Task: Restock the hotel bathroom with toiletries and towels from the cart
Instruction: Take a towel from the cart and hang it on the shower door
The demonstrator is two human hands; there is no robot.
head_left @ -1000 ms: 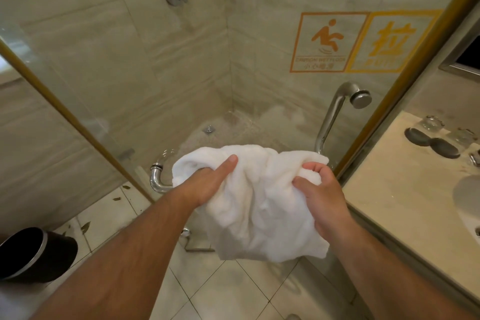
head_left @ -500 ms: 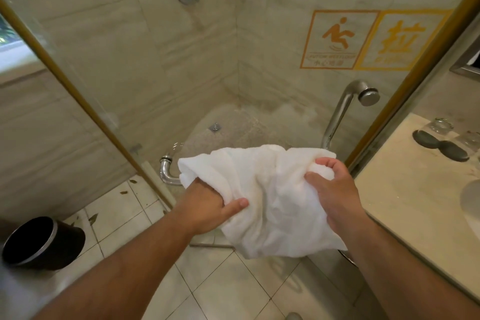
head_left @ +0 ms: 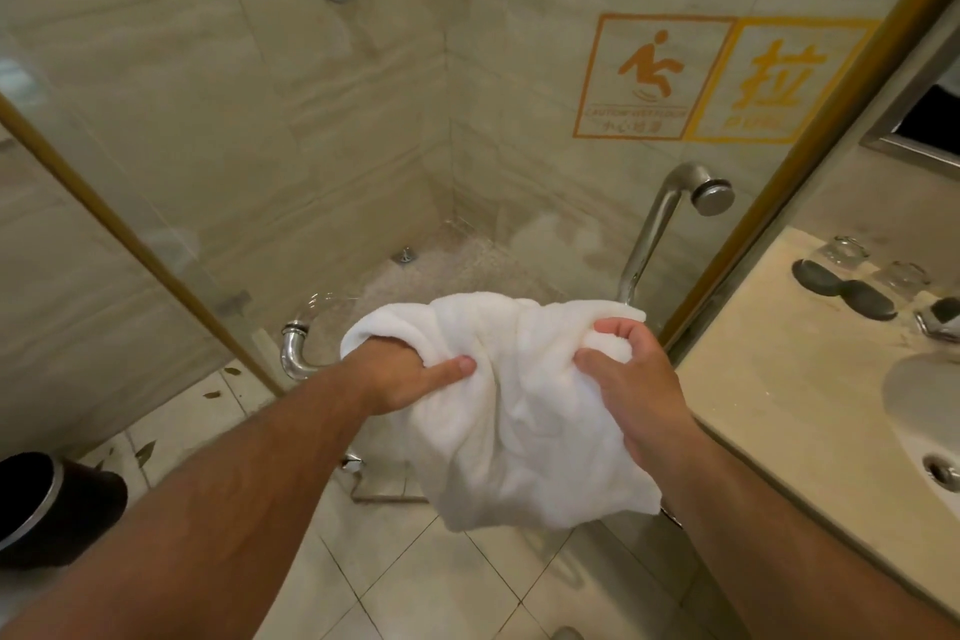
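Right now the glass shower door [head_left: 218,244] stands in front of me, the tabletop [head_left: 779,395] off to my right. Between them hangs a white towel [head_left: 524,411], bunched up, my left hand [head_left: 400,374] and right hand [head_left: 631,379] each in a tight grip on its top.

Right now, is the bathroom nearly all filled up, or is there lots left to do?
Probably lots left. Looking done: two glasses already sit upside down on the counter, though who put them there isn't shown. In hand: both the left hand and right hand grip a bunched white towel by the shower door handle; it isn't hung yet. Left: no toiletries show on the counter.
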